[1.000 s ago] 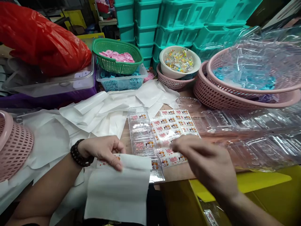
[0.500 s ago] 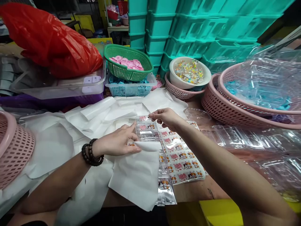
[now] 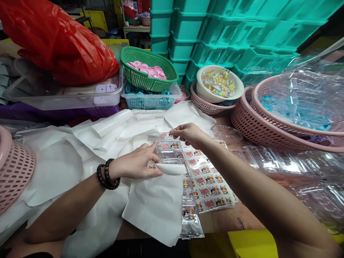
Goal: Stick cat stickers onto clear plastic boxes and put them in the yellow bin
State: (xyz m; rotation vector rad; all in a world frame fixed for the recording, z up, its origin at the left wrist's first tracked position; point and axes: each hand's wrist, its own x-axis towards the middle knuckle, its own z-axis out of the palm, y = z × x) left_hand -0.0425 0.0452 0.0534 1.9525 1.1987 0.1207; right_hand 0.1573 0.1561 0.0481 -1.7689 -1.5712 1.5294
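Clear plastic cases (image 3: 170, 154) run in a column down the wooden table, bearing stickers of a cat and a dog with pink lettering. My right hand (image 3: 189, 134) has its thumb and forefinger pinched on the right end of a sticker (image 3: 162, 136) at the farthest case. Beside that column, my left hand (image 3: 138, 161), with dark beads at the wrist, grips a white-backed sheet (image 3: 157, 200) near its curled top edge. Its forefinger points to the case's left edge. A printed sticker sheet (image 3: 205, 181) lies under my right forearm.
White backing papers (image 3: 102, 132) cover the table's left and back. Pink baskets (image 3: 242, 118) and clear plastic trays (image 3: 279, 157) lie right. Behind stand a green basket (image 3: 147, 84) of pink pieces, a white bowl (image 3: 205, 91), teal crates (image 3: 185, 46) and a red bag (image 3: 72, 46).
The view has shifted slightly. Both hands keep nearly the same place and grip, and the white-backed sheet hangs a little lower in view.
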